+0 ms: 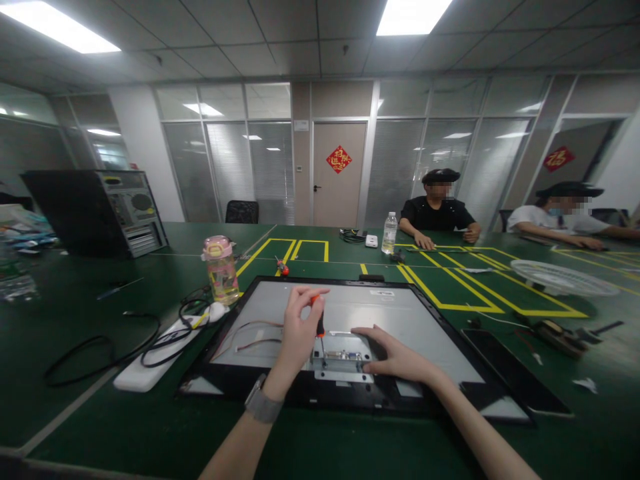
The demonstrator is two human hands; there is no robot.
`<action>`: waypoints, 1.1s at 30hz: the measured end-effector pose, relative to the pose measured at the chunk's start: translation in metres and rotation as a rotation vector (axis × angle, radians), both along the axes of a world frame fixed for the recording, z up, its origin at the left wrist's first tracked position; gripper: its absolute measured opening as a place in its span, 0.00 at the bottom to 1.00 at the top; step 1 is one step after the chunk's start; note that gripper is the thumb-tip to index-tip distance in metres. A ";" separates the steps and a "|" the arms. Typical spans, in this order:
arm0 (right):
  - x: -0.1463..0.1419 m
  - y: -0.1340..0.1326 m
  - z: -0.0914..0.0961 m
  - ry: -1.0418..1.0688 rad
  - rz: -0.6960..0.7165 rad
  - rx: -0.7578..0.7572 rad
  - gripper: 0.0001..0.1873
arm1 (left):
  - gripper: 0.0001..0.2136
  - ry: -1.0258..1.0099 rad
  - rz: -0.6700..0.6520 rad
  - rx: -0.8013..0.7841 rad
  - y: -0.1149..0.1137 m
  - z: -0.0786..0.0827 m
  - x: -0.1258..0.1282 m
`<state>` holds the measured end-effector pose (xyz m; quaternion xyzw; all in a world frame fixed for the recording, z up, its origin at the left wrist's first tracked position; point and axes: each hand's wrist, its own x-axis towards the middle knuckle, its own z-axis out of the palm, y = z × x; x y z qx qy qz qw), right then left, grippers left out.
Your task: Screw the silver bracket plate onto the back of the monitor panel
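A monitor (pixel 430 333) lies face down on the green table, its grey metal back up inside a black frame. My left hand (pixel 297 327) is closed round a screwdriver (pixel 319 325) with an orange and black handle, held upright with its tip on a small metal circuit-board cover (pixel 340 360) near the panel's front edge. My right hand (pixel 395 353) lies flat on the panel with fingers spread, pressing beside that cover. Thin wires (pixel 250 337) run across the panel to the left.
A pink-capped bottle (pixel 221 268), black cables (pixel 125 347) and a white strip (pixel 150 363) lie left. A computer case (pixel 105 210) stands far left. A phone (pixel 505 370) lies right, a fan grille (pixel 563 277) beyond. Two people sit at the far side with a water bottle (pixel 389 233).
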<state>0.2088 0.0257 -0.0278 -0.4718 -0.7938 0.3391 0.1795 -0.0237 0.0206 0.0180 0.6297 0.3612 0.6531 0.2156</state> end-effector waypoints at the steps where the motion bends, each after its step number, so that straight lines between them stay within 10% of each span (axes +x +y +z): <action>1: 0.000 0.000 0.000 -0.003 -0.002 0.000 0.41 | 0.12 -0.006 -0.040 -0.014 0.000 0.000 0.000; 8: 0.001 0.000 0.000 -0.013 -0.006 -0.003 0.40 | 0.08 0.063 0.055 0.036 -0.001 0.000 -0.002; 14: 0.000 -0.001 0.001 -0.008 -0.013 -0.017 0.41 | 0.15 -0.009 -0.157 -0.075 -0.002 0.001 0.000; 19: -0.001 -0.002 0.002 -0.004 -0.003 -0.011 0.40 | 0.09 0.139 0.077 0.055 -0.005 0.000 0.001; 24: 0.000 -0.001 0.002 0.000 0.001 0.001 0.40 | 0.14 0.104 -0.069 0.027 -0.004 -0.002 0.001; 29: 0.000 -0.001 0.001 -0.007 -0.007 -0.014 0.41 | 0.08 0.099 0.077 0.055 -0.001 -0.003 0.000; 33: 0.001 0.000 -0.001 -0.010 -0.011 -0.023 0.42 | 0.15 0.029 -0.076 -0.039 -0.001 0.000 -0.001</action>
